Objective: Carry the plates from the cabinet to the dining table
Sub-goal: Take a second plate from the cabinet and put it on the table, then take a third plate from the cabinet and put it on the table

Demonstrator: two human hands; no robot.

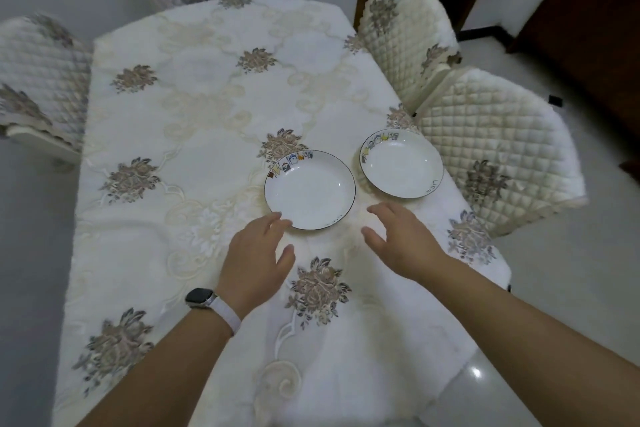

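Left hand (pixel 258 253) hovers with a wide, empty grip, fingertips at the near rim of the left plate (pixel 310 189) on the tabletop (pixel 207 114). Right plate (pixel 401 163) sits just beside it, both bare inside. Right hand (pixel 401 236) hangs spread, holding nothing.

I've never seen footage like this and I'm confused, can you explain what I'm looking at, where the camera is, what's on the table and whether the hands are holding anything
There is no machine here. This is one picture from a wide-angle camera worn on a person's head, looking forward and down, so the two bare arms coming in from the bottom are that person's own. The left hand, with a watch on its wrist, has its fingertips at the near rim of the left plate. The right hand hovers open just short of the right plate. Neither hand holds anything. Both plates are white, empty, and rest side by side, apart, on the dining table, which is covered by a cream embroidered cloth. Quilted chairs stand around it.
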